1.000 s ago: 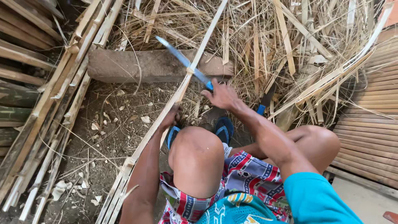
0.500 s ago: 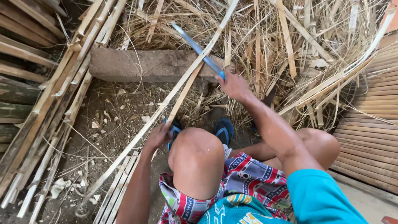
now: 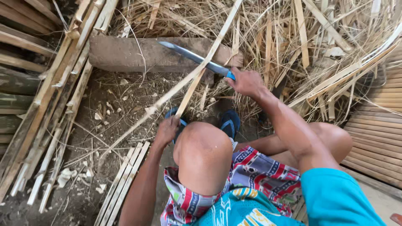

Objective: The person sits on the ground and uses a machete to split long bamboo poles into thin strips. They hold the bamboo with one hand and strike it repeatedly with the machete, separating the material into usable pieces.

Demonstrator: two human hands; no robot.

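Bamboo strip [image 3: 184,86] runs between your hands: your left hand [image 3: 167,129] pinches its near end, your right hand [image 3: 247,81] grips the long knife [image 3: 194,58], blade partway in, splitting unfinished.

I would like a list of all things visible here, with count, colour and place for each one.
Knife: one, grey blade with blue handle, upper middle, in the right hand.
Bamboo strip: one long, pale tan, splitting at the blade, lower end in the left hand.
Wooden block: one, brown, upper left of centre.
Cut slats: several, tan, on the ground, lower left.
Bamboo poles: many, brown, left side.
Shavings: a heap, straw-coloured, upper right.
Sandals: two, blue, centre.
Left hand: holding the strip.
Right hand: gripping the knife.
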